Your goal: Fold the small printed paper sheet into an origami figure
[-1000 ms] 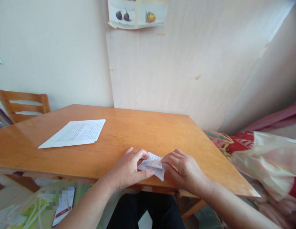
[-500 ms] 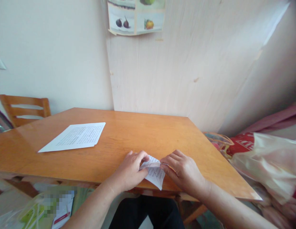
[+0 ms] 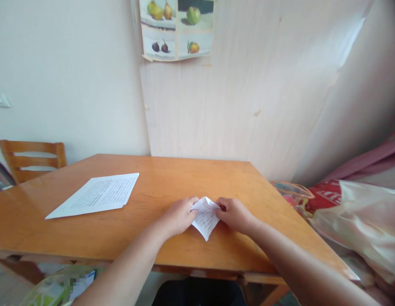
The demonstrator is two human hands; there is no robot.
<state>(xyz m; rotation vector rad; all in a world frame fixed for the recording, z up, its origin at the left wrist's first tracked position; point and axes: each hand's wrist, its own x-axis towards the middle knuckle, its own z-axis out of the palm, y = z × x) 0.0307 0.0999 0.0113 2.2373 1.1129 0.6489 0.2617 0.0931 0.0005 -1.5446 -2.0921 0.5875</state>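
A small folded piece of printed paper (image 3: 205,219) is held just above the orange wooden table (image 3: 159,238), its lower corner pointing toward me. My left hand (image 3: 180,216) pinches its left edge with curled fingers. My right hand (image 3: 234,213) pinches its right edge the same way. Both hands sit close together near the table's front middle.
A flat printed sheet (image 3: 95,196) lies on the table to the left. A wooden chair (image 3: 30,159) stands at far left. Plastic bags (image 3: 353,214) are piled to the right of the table. A fruit poster (image 3: 175,27) hangs on the wall panel.
Both hands moved forward over the table with the paper. The paper has been opened into a pocket-like shape with a pointed lower corner. The view tilted up slightly.
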